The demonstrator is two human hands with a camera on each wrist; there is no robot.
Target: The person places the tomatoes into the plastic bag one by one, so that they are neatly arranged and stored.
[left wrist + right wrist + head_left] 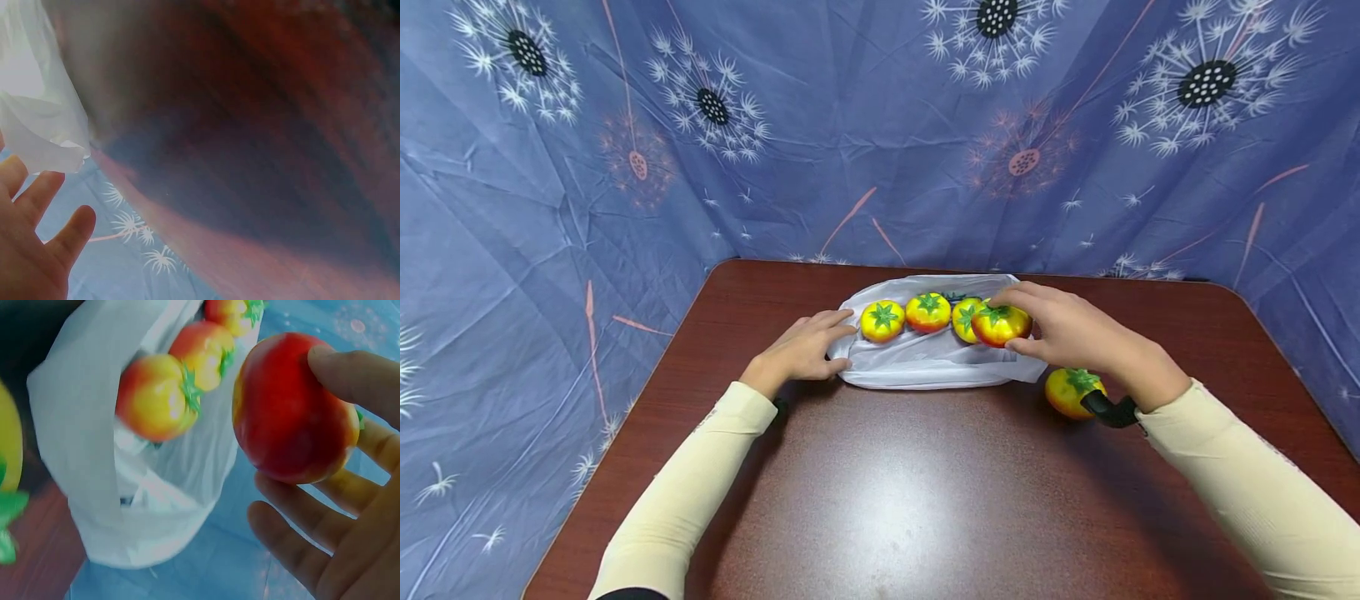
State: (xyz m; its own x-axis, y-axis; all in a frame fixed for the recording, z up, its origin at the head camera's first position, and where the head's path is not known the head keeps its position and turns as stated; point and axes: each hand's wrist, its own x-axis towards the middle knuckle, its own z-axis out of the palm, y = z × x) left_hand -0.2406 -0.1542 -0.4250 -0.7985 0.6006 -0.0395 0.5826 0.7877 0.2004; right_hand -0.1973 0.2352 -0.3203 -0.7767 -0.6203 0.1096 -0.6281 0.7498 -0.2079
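A white plastic bag [917, 380] lies with its mouth open near the table's far side. Inside it sit a left tomato [882, 322], a middle tomato [928, 312] and a right tomato [964, 320], all yellow and red with green leafy tops. Over the bag's right end, my right hand [1071, 327] grips another tomato [1002, 327] between thumb and fingers; its red underside shows in the right wrist view. At the bag's left end is my left hand [805, 346], fingers spread, fingertips right at the rim. The left wrist view shows these fingers beside the white plastic [44, 134].
One more tomato [1070, 393] rests on the brown table [880, 492] to the right of the bag, partly behind the black wrist strap [1108, 410]. Blue cloth with a dandelion print [850, 150] hangs behind the table and along its left side.
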